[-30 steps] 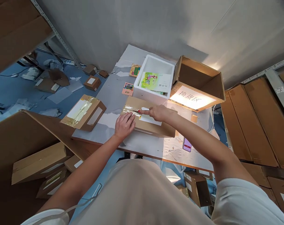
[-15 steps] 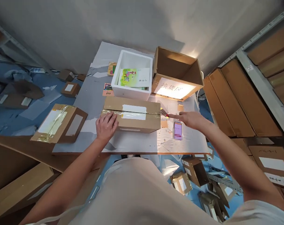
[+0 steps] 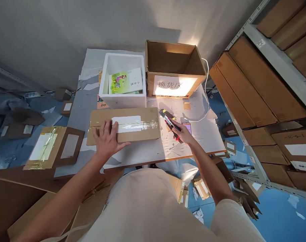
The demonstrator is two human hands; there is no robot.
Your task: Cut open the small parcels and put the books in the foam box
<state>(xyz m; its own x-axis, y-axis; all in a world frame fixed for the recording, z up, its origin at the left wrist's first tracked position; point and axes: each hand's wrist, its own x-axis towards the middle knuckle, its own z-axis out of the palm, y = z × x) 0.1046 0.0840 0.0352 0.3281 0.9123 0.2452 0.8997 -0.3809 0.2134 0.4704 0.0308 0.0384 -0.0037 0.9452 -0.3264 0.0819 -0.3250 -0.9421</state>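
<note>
Cardboard box point(image 3: 132, 136): lying on the table point(image 3: 143, 153), label up
Left hand point(image 3: 107, 139): fingers spread across the box's top
Right hand point(image 3: 184, 133): fingers curled around a knife point(image 3: 168, 122), just beside the box
White tub point(image 3: 124, 101): behind the box, books point(image 3: 125, 81) inside

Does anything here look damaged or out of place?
Yes. The table covering looks torn: ragged, pale patches break up its surface towards the far left. Also, crumpled white material lies loose on the blue floor, which looks untidy.
</note>
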